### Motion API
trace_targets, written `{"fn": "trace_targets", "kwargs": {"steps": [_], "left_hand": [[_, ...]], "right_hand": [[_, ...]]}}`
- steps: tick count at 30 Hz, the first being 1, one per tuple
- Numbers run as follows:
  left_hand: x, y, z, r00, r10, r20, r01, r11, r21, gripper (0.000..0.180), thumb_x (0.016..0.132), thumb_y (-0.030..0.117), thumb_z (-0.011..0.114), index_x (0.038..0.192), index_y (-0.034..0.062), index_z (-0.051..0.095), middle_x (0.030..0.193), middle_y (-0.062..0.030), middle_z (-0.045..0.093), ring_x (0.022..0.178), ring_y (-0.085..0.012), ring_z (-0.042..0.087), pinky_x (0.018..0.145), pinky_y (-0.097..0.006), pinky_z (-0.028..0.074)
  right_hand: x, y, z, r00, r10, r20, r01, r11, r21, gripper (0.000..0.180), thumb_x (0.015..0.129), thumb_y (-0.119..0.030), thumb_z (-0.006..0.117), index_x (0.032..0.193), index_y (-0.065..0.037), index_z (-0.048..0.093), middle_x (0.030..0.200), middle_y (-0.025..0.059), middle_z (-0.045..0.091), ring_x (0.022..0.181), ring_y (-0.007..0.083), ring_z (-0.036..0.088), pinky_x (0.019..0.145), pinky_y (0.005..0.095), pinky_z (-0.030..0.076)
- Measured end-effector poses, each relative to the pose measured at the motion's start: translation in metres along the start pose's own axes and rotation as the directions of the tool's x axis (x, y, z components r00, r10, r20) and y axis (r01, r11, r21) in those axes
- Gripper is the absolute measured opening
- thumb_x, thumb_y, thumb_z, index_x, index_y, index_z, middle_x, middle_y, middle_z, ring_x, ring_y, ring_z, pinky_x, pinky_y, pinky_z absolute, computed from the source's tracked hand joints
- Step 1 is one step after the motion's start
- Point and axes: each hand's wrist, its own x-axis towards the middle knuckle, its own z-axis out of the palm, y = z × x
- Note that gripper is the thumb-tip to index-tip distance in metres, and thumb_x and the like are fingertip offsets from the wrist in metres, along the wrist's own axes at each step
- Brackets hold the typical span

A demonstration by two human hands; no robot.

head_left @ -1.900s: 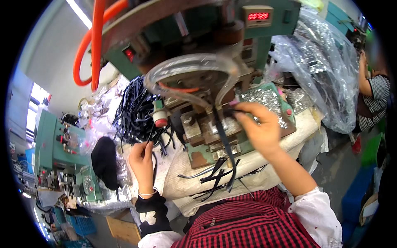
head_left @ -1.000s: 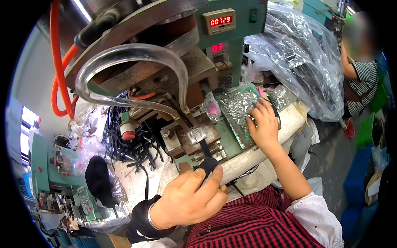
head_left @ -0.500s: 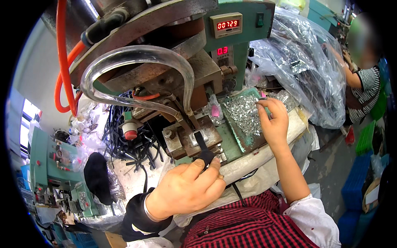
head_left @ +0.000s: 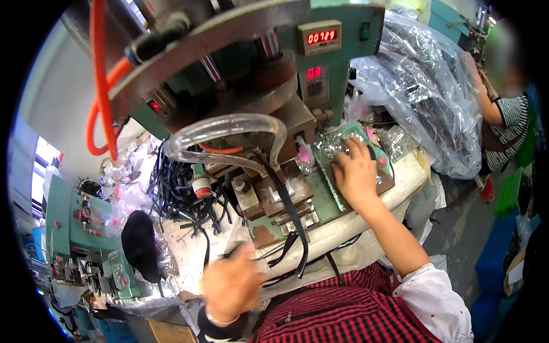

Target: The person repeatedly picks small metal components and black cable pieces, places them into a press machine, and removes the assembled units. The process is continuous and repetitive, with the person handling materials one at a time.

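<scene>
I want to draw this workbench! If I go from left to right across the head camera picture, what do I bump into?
Small green machine → black cap → blurry left hand → black strap lying in the press → right hand on the shiny little parts → big clear plastic bag → another person's striped sleeve.

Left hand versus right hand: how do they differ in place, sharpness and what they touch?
The left hand is low, near the bench's front edge, and blurred; the right hand is farther up on the machine's right side and sharp. The left hand pinches a thin black strap end, whereas the right hand lies spread, palm down, on small shiny metal parts. Both are bare.
</scene>
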Motion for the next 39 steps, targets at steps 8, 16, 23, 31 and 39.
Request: {"fn": "trace_targets", "kwargs": {"steps": [8, 16, 23, 31, 39], "left_hand": [[-0.087, -0.104, -0.016, 0.747, -0.664, 0.001, 0.551, 0.620, 0.558, 0.018, 0.076, 0.014, 0.078, 0.085, 0.0004, 0.071, 0.091, -0.0170, 0.065, 0.088, -0.0356, 0.062, 0.080, -0.039, 0.050], [-0.127, -0.133, 0.005, 0.511, -0.858, 0.057, 0.833, 0.510, 0.213, 0.012, 0.078, 0.012, 0.075, 0.076, 0.0033, 0.067, 0.075, -0.0141, 0.068, 0.066, -0.0323, 0.065, 0.062, -0.041, 0.049], [-0.118, -0.186, 0.044, 0.738, -0.639, -0.216, 0.675, 0.691, 0.259, 0.007, 0.090, 0.012, 0.069, 0.091, 0.0065, 0.066, 0.079, -0.0131, 0.068, 0.068, -0.0319, 0.065, 0.061, -0.037, 0.049], [-0.009, -0.110, 0.074, 0.581, -0.812, -0.062, 0.543, 0.443, -0.713, 0.016, 0.100, 0.004, 0.058, 0.113, -0.0026, 0.066, 0.091, -0.0037, 0.068, 0.074, -0.0061, 0.058, 0.066, -0.019, 0.044], [0.073, -0.025, 0.006, 0.789, -0.406, -0.460, 0.063, 0.799, -0.598, 0.018, 0.104, 0.012, 0.051, 0.095, -0.0018, 0.058, 0.087, -0.0140, 0.065, 0.077, -0.0161, 0.062, 0.056, -0.025, 0.051]], "right_hand": [[0.015, 0.007, -0.011, 0.970, 0.236, -0.049, -0.195, 0.887, 0.420, 0.011, 0.079, -0.006, 0.070, 0.087, -0.002, 0.065, 0.085, 0.0134, 0.068, 0.081, 0.0321, 0.065, 0.073, 0.0407, 0.050], [-0.037, 0.053, -0.037, 0.885, 0.464, 0.023, -0.352, 0.638, 0.685, 0.011, 0.091, -0.004, 0.069, 0.101, 0.001, 0.071, 0.092, 0.0016, 0.069, 0.083, 0.0097, 0.062, 0.076, 0.0237, 0.048], [-0.032, 0.027, -0.040, 0.876, 0.463, 0.135, -0.420, 0.596, 0.684, 0.010, 0.089, -0.002, 0.070, 0.098, 0.002, 0.071, 0.085, 0.0000, 0.067, 0.080, 0.0064, 0.059, 0.074, 0.0219, 0.047], [0.016, -0.076, -0.059, 0.987, 0.157, -0.025, -0.083, 0.641, 0.763, 0.012, 0.085, -0.002, 0.070, 0.098, 0.001, 0.070, 0.097, 0.0112, 0.071, 0.091, 0.0239, 0.068, 0.084, 0.0329, 0.052], [0.009, -0.112, -0.045, 0.984, 0.177, 0.035, -0.126, 0.541, 0.831, 0.010, 0.086, -0.003, 0.069, 0.095, -0.002, 0.067, 0.085, 0.0136, 0.069, 0.078, 0.0315, 0.067, 0.071, 0.0366, 0.052]]}}
